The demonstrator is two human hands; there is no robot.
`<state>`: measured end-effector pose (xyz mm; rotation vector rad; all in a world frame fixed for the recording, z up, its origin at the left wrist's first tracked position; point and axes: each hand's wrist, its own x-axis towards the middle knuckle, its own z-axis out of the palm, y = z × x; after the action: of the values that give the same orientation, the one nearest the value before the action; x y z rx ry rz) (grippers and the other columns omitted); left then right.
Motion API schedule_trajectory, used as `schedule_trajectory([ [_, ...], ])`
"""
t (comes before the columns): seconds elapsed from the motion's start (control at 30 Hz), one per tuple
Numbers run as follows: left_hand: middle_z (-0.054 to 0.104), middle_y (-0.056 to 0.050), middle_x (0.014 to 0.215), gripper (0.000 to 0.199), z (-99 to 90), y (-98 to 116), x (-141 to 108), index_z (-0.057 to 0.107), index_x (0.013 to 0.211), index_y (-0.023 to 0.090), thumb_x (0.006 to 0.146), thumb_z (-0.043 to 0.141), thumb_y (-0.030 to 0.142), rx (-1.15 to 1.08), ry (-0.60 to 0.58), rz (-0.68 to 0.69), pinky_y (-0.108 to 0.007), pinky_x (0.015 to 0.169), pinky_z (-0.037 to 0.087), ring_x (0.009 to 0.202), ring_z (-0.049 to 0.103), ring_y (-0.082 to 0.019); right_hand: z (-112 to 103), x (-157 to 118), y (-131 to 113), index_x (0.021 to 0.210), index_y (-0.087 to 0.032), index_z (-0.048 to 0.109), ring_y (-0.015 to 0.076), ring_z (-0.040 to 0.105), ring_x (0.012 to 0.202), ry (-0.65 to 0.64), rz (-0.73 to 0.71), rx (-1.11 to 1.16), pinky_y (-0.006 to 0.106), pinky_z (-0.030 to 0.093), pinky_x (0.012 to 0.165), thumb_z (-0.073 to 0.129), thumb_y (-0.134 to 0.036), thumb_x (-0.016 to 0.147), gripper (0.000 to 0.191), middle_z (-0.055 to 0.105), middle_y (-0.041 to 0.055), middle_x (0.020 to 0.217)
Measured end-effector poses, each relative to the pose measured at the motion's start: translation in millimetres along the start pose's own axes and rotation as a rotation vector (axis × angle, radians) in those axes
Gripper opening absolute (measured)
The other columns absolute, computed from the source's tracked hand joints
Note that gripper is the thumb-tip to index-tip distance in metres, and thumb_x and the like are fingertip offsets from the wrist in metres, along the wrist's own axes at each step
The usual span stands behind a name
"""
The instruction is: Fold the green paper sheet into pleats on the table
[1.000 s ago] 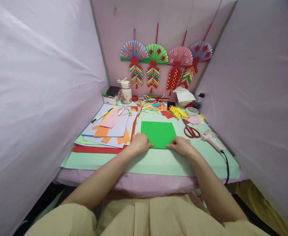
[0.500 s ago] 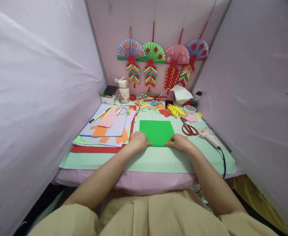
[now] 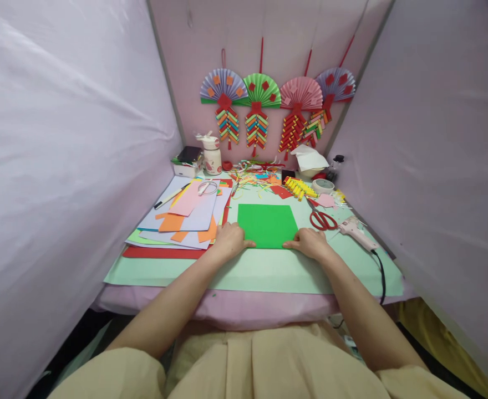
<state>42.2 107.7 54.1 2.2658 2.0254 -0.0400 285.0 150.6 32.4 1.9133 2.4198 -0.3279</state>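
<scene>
A flat green sheet of paper (image 3: pixel 268 224) lies on the pale green table cover in front of me. My left hand (image 3: pixel 232 238) is at its near left corner, the thumb along the bottom edge and the fingers curled at the side. At the near right corner, my right hand (image 3: pixel 308 241) pinches the edge between thumb and curled fingers. Both hands rest low on the table, and parts of the fingertips are hidden behind the knuckles.
Stacked coloured papers (image 3: pixel 196 221) and a pen (image 3: pixel 171 196) lie on the left. Red scissors (image 3: pixel 322 219), a glue gun (image 3: pixel 357 234), tape (image 3: pixel 323 187) and a yellow paper chain (image 3: pixel 300 188) are on the right. Scraps, a bottle (image 3: pixel 211 155) and hanging fans (image 3: pixel 261 90) are behind.
My right hand has shifted slightly to the right along the green sheet's near edge. The whole view has moved a little; the sheet stays flat.
</scene>
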Motion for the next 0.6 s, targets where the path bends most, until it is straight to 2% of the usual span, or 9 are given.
schedule_trajectory([
  [0.23,0.065,-0.013,0.099,0.044,3.9,-9.5,0.3,0.074,0.080,0.020,0.078,0.057,0.060,-0.022,-0.001,0.027,-0.039,0.080,0.041,0.099,0.057,-0.032,-0.7,-2.3,2.5,0.062,-0.020,0.066,0.0225,0.060,0.080,0.002,-0.019,0.042,0.031,0.030,0.070,0.059,-0.062,0.075,0.044,0.070,0.0076,0.079],
  [0.4,0.064,-0.013,0.104,0.045,2.6,-13.8,-1.1,0.074,0.084,0.020,0.078,0.055,0.061,-0.028,-0.017,-0.006,-0.040,0.082,0.041,0.102,0.056,-0.033,-0.8,-3.5,5.5,0.063,-0.020,0.066,0.0221,0.060,0.080,0.010,-0.014,0.059,0.031,0.030,0.070,0.059,-0.060,0.076,0.042,0.069,0.0068,0.078],
  [0.6,0.065,-0.014,0.100,0.051,2.1,-16.8,1.0,0.074,0.080,0.020,0.075,0.055,0.067,0.005,-0.020,-0.026,-0.037,0.079,0.042,0.099,0.057,-0.032,-6.7,-6.8,17.9,0.067,-0.019,0.066,0.0190,0.059,0.075,-0.047,-0.004,0.112,0.029,0.030,0.067,0.058,-0.052,0.079,0.036,0.068,0.0043,0.076],
])
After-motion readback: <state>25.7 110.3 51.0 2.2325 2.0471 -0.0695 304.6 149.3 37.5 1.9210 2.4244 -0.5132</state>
